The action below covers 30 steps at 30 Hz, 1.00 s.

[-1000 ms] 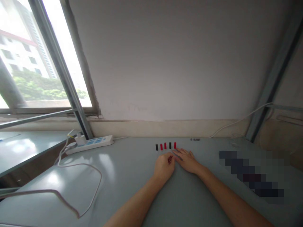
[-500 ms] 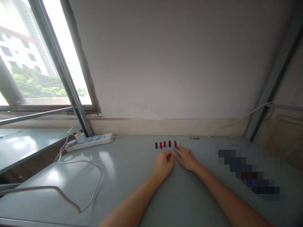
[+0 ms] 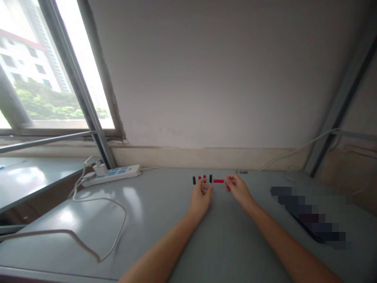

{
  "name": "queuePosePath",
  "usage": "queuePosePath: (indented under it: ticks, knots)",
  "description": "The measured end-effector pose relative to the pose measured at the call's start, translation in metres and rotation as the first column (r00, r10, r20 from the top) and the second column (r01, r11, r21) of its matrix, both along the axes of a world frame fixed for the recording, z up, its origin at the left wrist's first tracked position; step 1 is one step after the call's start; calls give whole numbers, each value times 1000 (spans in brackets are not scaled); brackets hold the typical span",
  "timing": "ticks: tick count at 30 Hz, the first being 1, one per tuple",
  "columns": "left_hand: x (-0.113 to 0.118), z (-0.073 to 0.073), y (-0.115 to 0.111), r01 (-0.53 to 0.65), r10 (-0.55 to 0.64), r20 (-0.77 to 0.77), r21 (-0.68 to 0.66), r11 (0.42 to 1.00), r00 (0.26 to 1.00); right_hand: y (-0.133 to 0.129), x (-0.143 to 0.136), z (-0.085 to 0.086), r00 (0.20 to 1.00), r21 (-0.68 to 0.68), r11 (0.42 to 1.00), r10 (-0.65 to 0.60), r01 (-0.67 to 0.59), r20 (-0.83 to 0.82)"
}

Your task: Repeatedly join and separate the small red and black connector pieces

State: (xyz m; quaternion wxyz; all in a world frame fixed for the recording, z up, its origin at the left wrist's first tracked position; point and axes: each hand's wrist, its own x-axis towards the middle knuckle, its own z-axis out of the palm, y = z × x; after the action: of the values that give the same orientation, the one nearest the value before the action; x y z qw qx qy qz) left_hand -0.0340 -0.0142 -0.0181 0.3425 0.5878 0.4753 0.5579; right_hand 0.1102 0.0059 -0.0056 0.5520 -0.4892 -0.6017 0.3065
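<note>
Small upright cylinders stand in a row on the grey desk: a black one [image 3: 194, 180] at the left end, two red ones [image 3: 204, 177] partly covered by fingers, and another black one [image 3: 211, 178]. My left hand [image 3: 200, 198] is just in front of the red pair, thumb and fingers apart; whether it touches them is unclear. To its right, my right hand [image 3: 239, 190] has its fingertips pinched at the end of a red cylinder [image 3: 218, 181] lying sideways. A reddish patch shows under those fingers, too small to make out.
Several tiny dark pieces [image 3: 242, 172] lie by the wall behind my right hand. A white power strip [image 3: 126, 172] with a plug and looping cable [image 3: 125, 216] occupies the desk's left. A blurred dark object [image 3: 306, 216] lies at right.
My hands have moved apart, the left one opening and shifting left, the right one closing into a pinch. The rightmost red cylinder, upright before, now appears sideways at my right fingertips.
</note>
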Motion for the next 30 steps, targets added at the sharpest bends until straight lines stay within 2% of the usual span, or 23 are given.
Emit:
queuePosePath:
  ticks: [2,4,8,15,25,30]
  knots:
    - [0,-1,2,12,-11,58,-13,1000,998,-4,-3,3,997,-27,998,63,-64,-40]
    - [0,-1,3,78,-75,89,-30,997,993,-8,-6,5,993,-48,992,111,-113,-50]
    - [0,3,2,163,-153,127,-66,984,980,-9,-8,4,989,-75,987,139,-142,-47]
    - [1,7,-2,160,-142,146,-114,981,979,-6,-7,3,989,-54,989,137,-135,48]
    - [0,8,0,115,-91,179,-130,985,980,-8,1,8,941,23,984,164,-179,297]
    - [1,10,-2,112,-90,186,-109,988,978,-12,0,7,925,-94,977,212,-192,316]
